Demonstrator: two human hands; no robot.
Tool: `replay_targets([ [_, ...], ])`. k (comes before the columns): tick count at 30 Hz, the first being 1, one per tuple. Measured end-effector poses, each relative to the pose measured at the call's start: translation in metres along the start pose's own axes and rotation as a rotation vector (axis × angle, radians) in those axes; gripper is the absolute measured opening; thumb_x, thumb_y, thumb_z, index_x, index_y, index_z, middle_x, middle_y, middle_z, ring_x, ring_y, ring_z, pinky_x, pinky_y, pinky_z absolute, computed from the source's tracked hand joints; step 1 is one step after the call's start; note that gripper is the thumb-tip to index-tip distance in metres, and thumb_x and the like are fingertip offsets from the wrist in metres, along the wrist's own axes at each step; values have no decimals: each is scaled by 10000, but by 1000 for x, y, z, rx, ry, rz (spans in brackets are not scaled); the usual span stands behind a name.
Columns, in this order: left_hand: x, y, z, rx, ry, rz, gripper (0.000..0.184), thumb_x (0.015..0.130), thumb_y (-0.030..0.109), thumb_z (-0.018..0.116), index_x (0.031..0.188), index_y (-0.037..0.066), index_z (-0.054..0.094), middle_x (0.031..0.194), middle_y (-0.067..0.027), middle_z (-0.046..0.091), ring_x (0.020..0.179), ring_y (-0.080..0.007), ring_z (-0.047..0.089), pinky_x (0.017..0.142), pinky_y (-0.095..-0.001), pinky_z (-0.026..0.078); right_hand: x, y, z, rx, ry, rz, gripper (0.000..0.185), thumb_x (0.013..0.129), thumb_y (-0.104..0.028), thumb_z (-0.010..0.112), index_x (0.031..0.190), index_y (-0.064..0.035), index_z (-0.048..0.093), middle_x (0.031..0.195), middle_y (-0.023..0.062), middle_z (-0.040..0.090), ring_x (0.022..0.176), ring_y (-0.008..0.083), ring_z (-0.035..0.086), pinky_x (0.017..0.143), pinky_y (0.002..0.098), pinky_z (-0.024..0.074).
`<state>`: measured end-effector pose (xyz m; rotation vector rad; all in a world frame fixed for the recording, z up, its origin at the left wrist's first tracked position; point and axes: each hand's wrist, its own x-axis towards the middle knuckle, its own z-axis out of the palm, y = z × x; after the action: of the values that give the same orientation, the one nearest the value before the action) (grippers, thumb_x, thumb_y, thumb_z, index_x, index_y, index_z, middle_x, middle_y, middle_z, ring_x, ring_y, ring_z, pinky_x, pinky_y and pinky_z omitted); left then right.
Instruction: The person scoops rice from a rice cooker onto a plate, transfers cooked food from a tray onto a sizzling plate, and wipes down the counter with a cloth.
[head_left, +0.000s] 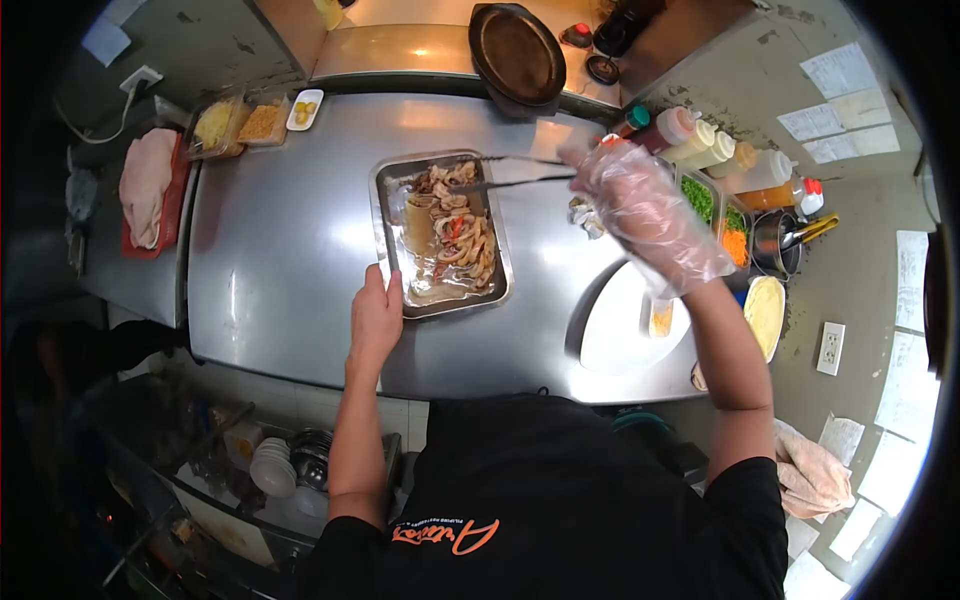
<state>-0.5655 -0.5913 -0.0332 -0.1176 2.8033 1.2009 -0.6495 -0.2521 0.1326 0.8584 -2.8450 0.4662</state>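
A metal tray (pixel 384 215) with sliced cooked food (pixel 460 240), perhaps squid, in brown liquid lies on the steel table. My left hand (pixel 375 300) grips the tray's near left rim, thumb on top. In a clear plastic glove, my right hand (pixel 625 185) is closed on dark tongs (pixel 525 170). The tongs point left, their arms apart, with the tips over the food at the tray's far end. Right of the tray stands a white plate (pixel 625 325), partly under my right forearm. Behind the glove lies a crumpled silvery piece (pixel 585 215), partly hidden.
Sauce bottles (pixel 700 140) line the right wall, near containers of chopped greens (pixel 697 200) and orange shreds (pixel 735 245). A dark oval pan (pixel 518 55) stands at the back. Raw meat (pixel 148 190) on a red tray and food tubs (pixel 262 125) are at left.
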Motion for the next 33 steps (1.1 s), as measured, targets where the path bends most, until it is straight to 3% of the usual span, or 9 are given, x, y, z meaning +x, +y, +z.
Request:
replay_targets([
  [5,54,51,-44,-58,18,107,260,1035,206,504,948,-34,459,633,-266,569,613,-486,568,557,-535,410,69,2,-51,-429,-18,-163,449,817,-33,652,1264,-38,612,1013,115,644,967,296,596,860,405,480],
  [10,126,88,-51,-48,-2,142,249,1032,193,511,929,-25,449,631,-267,568,610,-488,565,561,-533,416,122,40,-43,-559,59,-285,463,816,-46,602,1279,-51,597,1047,123,662,1019,273,619,927,392,493],
  [14,174,98,-37,-17,18,203,259,1033,203,511,919,-23,454,652,-275,581,633,-485,583,566,-525,431,165,88,-25,-555,44,-207,235,797,-79,617,1019,-68,694,1017,103,705,1018,276,662,936,420,533],
  [17,202,102,-32,-19,-19,141,272,1036,210,502,906,-25,458,664,-276,587,651,-486,590,578,-533,435,188,106,-27,-626,-67,-73,327,814,-65,627,1132,-77,696,991,120,678,1023,291,629,908,420,515],
  [20,220,97,-26,-37,19,110,330,1043,251,507,875,-27,452,631,-232,537,589,-426,527,567,-477,413,193,125,-35,-534,69,-202,262,775,-76,645,1029,-75,706,1010,117,690,1031,294,641,911,399,527],
  [22,227,101,-28,-2,9,86,303,1042,229,496,884,-27,457,652,-255,573,632,-461,569,585,-512,431,195,147,-39,-551,120,-347,268,754,-95,671,1020,-77,705,1018,104,699,1042,289,646,917,392,525],
  [26,234,98,-29,6,25,86,292,1042,219,487,885,-26,460,655,-261,587,648,-473,590,590,-522,440,200,167,-28,-482,111,-133,300,812,-55,600,1098,-73,686,1077,111,671,1067,307,606,967,385,490],
  [29,233,100,-34,-21,9,43,323,1039,238,511,878,-35,447,642,-230,527,590,-392,506,580,-458,416,211,175,-15,-509,66,42,305,822,-57,588,1109,-71,689,1105,105,669,1103,289,604,975,375,492],
  [33,232,100,-35,-29,5,55,325,1039,241,511,878,-34,447,639,-227,525,582,-384,498,580,-455,415,220,186,1,-517,13,224,307,828,-47,587,1116,-77,688,1122,106,671,1134,274,603,983,353,494],
])
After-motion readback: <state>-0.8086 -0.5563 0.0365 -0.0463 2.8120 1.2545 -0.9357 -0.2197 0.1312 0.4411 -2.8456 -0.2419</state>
